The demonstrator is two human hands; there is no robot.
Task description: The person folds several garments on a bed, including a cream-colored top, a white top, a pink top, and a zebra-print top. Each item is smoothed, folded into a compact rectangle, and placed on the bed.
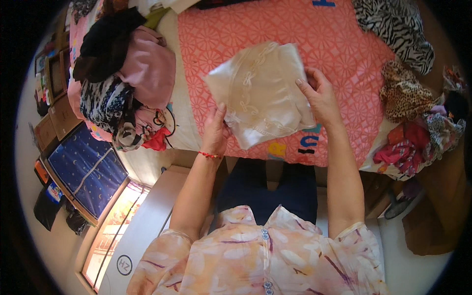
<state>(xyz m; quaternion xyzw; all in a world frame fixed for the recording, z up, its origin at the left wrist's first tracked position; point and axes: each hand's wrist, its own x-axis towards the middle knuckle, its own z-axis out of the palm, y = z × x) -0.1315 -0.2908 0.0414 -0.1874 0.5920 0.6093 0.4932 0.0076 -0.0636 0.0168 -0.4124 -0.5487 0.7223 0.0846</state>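
Note:
A folded cream satin cloth (265, 96) with a pale looping trim is held up between my two hands, over a coral patterned blanket (339, 44). My left hand (215, 129) grips its lower left edge, thumb on top and fingers mostly hidden beneath. At the right edge my right hand (318, 93) pinches the cloth, its thumb on the upper face and its fingers behind. The cloth tilts, and its lower corner points toward me. A red bracelet (209, 155) circles my left wrist.
Left on the bed lies a heap with a pink cloth (147, 69) and a black garment (105, 44). At the right are a zebra-print cloth (398, 32), a leopard-print cloth (405, 91) and a bright pink-red cloth (403, 147). A blue moon-and-star curtain (88, 169) hangs at the left.

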